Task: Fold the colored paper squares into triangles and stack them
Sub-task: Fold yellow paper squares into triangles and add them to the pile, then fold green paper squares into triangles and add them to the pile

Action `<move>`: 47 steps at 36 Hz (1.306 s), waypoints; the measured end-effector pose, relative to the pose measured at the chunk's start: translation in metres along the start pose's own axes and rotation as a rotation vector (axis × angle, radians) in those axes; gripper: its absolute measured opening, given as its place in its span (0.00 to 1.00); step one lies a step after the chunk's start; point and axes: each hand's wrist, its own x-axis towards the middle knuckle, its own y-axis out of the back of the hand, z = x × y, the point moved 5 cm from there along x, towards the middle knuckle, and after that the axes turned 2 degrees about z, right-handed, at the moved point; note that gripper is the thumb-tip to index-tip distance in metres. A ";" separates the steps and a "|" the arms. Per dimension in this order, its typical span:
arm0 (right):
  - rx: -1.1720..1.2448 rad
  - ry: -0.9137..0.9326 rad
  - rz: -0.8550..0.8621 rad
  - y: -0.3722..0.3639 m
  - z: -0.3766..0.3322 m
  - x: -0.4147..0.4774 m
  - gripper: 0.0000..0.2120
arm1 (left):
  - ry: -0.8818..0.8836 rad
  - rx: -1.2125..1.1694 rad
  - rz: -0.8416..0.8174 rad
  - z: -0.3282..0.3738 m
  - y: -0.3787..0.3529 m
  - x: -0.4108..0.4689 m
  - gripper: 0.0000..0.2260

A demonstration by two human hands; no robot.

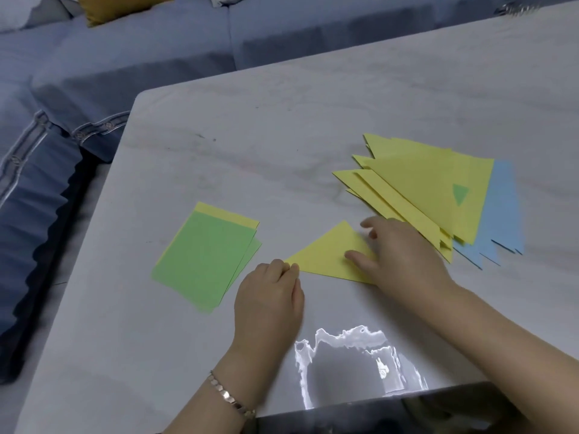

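Triangle (pixel 326 255), yellow, lies flat on the table (pixel 282 136) at centre frame, so the fold looks made and this is the creasing step; one sheet doubled over, edges roughly matched as far as I can tell. Left hand (pixel 269 296) comes in from the bottom of the frame, fingers curled, fingertips (pixel 293 268) bunched on the triangle's left point, pinning or pinching that corner; which of the two I cannot tell. Right hand (pixel 404 255) lies spread over the right part of the triangle, fingers apart and fairly straight, thumb (pixel 355 255) pressing on the paper, gripping nothing.

Pile (pixel 416 183) of finished triangles sits in the right half of the frame, yellow ones fanned loosely over blue ones, its lower edge just beside the right hand; squares (pixel 203 255) wait at left of centre, green on top with a yellow edge peeking out at the back, near the left hand but not touching it.

Next move, I'd judge: run a finger along the long edge to set the crease, then lift the triangle onto the pile; that calls for a light grip so the fold does not spring open, and some care to square it with the rest, since that pile is untidy. After that, the top green square.
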 end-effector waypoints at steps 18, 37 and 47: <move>0.288 -0.083 -0.003 -0.015 0.004 0.019 0.04 | 0.317 -0.038 -0.028 -0.044 0.018 0.017 0.19; -0.127 0.144 0.494 0.011 0.046 0.033 0.09 | 0.325 0.119 -0.157 -0.069 0.027 0.020 0.08; 0.213 0.657 0.227 -0.008 -0.025 -0.001 0.24 | -0.127 -0.173 0.133 -0.002 0.053 0.021 0.11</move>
